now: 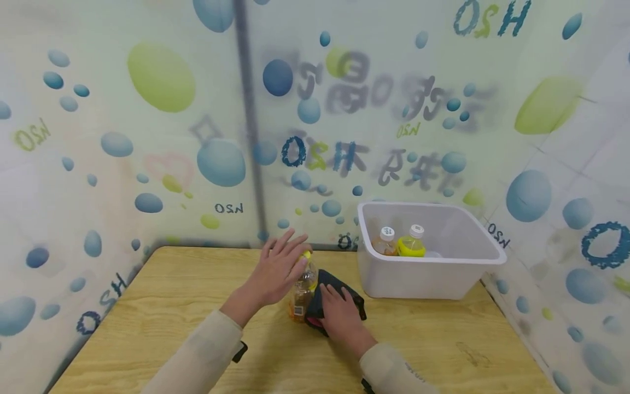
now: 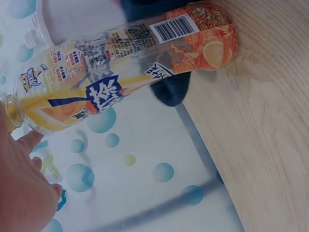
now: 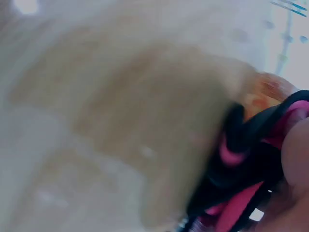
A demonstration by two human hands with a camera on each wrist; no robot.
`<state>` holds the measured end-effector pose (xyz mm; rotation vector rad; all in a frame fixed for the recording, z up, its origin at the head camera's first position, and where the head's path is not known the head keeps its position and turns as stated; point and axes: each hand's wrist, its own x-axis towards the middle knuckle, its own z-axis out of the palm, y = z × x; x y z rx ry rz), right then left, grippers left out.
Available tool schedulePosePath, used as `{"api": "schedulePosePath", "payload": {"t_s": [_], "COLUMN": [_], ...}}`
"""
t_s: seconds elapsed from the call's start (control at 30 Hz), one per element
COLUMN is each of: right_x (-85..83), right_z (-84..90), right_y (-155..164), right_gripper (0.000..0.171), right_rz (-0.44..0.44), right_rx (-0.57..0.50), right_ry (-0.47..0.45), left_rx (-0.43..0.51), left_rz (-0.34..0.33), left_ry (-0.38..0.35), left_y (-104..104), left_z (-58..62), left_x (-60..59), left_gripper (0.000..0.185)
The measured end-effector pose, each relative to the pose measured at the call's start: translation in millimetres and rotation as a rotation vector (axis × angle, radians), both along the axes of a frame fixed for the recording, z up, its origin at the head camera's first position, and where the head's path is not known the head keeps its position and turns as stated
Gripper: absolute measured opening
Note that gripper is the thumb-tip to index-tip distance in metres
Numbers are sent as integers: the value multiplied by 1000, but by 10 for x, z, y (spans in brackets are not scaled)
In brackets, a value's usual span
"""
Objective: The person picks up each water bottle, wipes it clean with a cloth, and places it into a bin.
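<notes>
A clear plastic drink bottle (image 1: 301, 298) with a yellow cap and orange-fruit label stands upright on the table. It holds some orange-coloured print or liquid near its base; I cannot tell which. My left hand (image 1: 279, 268) holds it at the cap and neck, the outer fingers spread; in the left wrist view that hand (image 2: 29, 179) is partly cut off. My right hand (image 1: 340, 314) grips a black cloth (image 1: 339, 290) with pink on its inner side, against the bottle's right side. Close up, the cloth (image 3: 241, 159) looks folded, and most of the fingers are out of sight.
A white plastic bin (image 1: 423, 279) stands at the back right of the wooden table (image 1: 197, 290). Inside are a bottle with orange contents (image 1: 387, 241) and a yellow-labelled one (image 1: 412, 246), both white-capped. Patterned walls (image 1: 162, 164) enclose the back and sides.
</notes>
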<state>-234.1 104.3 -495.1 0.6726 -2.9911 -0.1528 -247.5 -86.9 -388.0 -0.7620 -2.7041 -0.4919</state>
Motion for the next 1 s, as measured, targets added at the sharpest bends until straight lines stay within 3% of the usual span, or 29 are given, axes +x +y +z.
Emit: {"api": "schedulePosePath", "payload": {"t_s": [0.13, 0.27, 0.53, 0.7, 0.9, 1.0], "right_x": [24, 9, 14, 19, 2, 5], "right_z": [-122, -169, -138, -120, 14, 131], "right_y": [5, 7, 10, -10, -45, -51], "right_gripper": [63, 67, 66, 61, 56, 53], "right_rz": [-17, -19, -18, -24, -55, -53], "right_rx": [76, 137, 113, 46, -225, -298], "right_ry": [-9, 39, 26, 36, 3, 11], "left_rx": [-4, -4, -1, 3, 6, 5], "left_rz": [-10, -9, -17, -13, -5, -1], "left_ry": [1, 5, 10, 19, 31, 29], "left_y": [21, 27, 24, 24, 13, 3], "left_z": [6, 16, 32, 19, 7, 0], "left_x": [13, 8, 4, 3, 10, 15], "left_gripper": [44, 43, 44, 43, 42, 42]}}
